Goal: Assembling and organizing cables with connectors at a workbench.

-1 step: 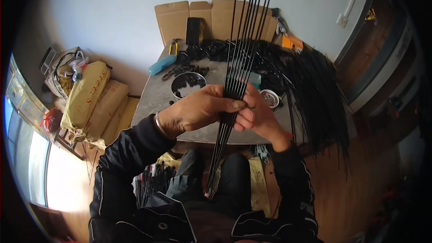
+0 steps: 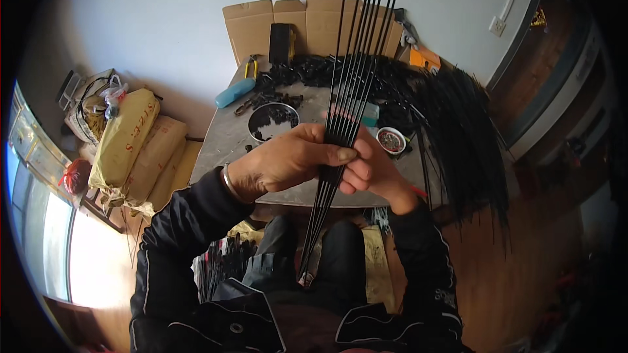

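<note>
A fanned bundle of thin black rods (image 2: 351,68) with small knobbed tips rises in front of me, its lower ends converging near my lap. My left hand (image 2: 294,157) is closed round the middle of the bundle, thumb pressed across the front. From the other side my right hand (image 2: 378,173) grips the same rods, with its fingers curled against them and partly hidden behind. Beyond my hands, a round metal bowl (image 2: 251,132) holds small black pieces. A small white bowl (image 2: 391,151) of tiny parts stands just past my right hand.
Across the grey table (image 2: 226,140) lie heaped black parts (image 2: 307,68), yellow-handled pliers (image 2: 251,65) and a blue bottle (image 2: 235,93). A large sheaf of black rods (image 2: 461,137) overhangs the right edge. Cardboard (image 2: 248,29) lines the back; stacked sacks (image 2: 127,137) stand left.
My right hand's fingers have shifted slightly behind the rods, showing more through the gaps. My left hand keeps its grip, and the view has moved a little.
</note>
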The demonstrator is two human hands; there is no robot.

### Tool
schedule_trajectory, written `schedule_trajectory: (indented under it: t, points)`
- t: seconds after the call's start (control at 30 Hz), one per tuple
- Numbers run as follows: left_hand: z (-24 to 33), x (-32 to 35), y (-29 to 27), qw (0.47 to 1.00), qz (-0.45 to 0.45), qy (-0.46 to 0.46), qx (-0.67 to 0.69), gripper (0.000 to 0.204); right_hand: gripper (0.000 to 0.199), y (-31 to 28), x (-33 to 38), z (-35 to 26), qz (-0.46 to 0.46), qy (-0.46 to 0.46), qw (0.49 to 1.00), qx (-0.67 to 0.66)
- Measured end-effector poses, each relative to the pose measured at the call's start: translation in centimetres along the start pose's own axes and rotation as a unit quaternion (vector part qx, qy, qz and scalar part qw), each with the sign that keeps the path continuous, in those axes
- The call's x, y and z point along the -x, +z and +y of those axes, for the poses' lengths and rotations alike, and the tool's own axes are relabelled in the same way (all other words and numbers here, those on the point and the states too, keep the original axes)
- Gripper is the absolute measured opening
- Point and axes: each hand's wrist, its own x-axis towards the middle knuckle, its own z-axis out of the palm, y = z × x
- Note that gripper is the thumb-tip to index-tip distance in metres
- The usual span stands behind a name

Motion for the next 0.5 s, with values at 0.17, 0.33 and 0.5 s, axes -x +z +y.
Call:
schedule_trajectory:
  t: [0.17,0.33,0.5]
  points:
    - [0.8,1.8,0.3,0.998,-0.060,0.015,-0.031,0.023,0.021,-2.5,-4.0,2.9,0.047,-0.360,0.795,0.486]
    - [-4.3,2.8,-2.8,0.993,0.003,-0.004,-0.118,0.023,0.051,-9.1,-8.0,2.9,0.129,-0.301,0.567,0.756]
    - [-15.6,2.2,-8.2,0.996,0.066,-0.051,-0.039,0.022,0.076,-9.5,-5.6,1.1,0.067,-0.013,0.646,0.760]
